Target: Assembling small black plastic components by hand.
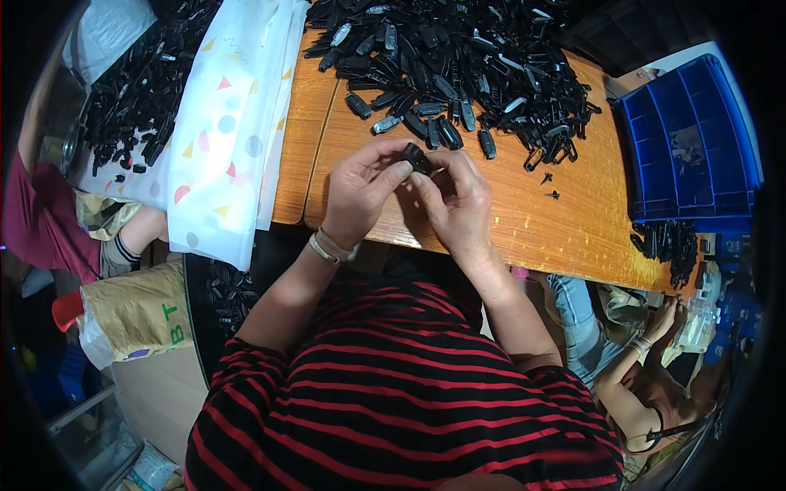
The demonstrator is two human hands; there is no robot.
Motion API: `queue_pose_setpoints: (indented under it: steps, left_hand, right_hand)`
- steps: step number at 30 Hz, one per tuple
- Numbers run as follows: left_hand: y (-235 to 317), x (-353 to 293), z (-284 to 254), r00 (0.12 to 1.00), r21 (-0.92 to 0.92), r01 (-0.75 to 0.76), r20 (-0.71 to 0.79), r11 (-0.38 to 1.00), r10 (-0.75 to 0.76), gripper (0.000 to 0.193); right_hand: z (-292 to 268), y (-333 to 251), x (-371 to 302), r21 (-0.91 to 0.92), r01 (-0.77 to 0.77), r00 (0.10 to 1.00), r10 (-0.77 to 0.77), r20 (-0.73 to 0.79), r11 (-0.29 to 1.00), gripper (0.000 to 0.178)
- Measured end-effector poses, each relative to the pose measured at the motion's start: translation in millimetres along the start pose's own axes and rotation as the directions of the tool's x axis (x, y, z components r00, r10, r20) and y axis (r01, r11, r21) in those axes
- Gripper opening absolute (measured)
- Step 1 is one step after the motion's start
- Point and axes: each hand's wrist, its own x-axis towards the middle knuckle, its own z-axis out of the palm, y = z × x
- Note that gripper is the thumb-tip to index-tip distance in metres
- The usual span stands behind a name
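Pinching small black part (416, 156), left hand (357, 185) and right hand (460, 195) hold it snug above near side of wooden table (532, 225). Part looks light, stiff, maybe slippery; best held by sides.

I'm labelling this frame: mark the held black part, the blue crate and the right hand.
Held black part (417, 155), head view: upper end.
Blue crate (725, 155), head view: ribbed side.
Right hand (463, 193), head view: its back.

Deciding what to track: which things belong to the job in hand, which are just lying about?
In the job:
small black part, in left hand and right hand
heap of black pieces

Apparently lying about:
patterned sheet
brown bag
blue bin
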Motion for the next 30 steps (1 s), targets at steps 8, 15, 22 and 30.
queue_pose_setpoints:
  steps: [8,15,22,30]
  left_hand:
    - [-2,-11,17,0.980,0.234,-0.148,-0.095,0.961,0.174,0.025]
    - [-4,-13,17,0.998,0.075,-0.008,-0.054,0.997,0.012,0.024]
    - [1,-9,22,0.991,-0.164,0.126,0.068,0.978,-0.116,0.024]
    - [-1,2,6,0.972,-0.103,0.215,0.117,0.971,-0.203,0.023]
  right_hand:
    - [7,-2,-7,-0.144,0.137,0.986,-0.149,-0.076,0.980,0.026]
    - [10,-2,-12,-0.213,0.047,0.986,-0.079,-0.145,0.976,0.039]
    - [18,-6,-15,-0.063,0.029,0.998,-0.032,-0.059,0.998,0.041]
    - [0,9,-5,0.015,-0.065,0.994,0.063,0.088,0.998,0.033]
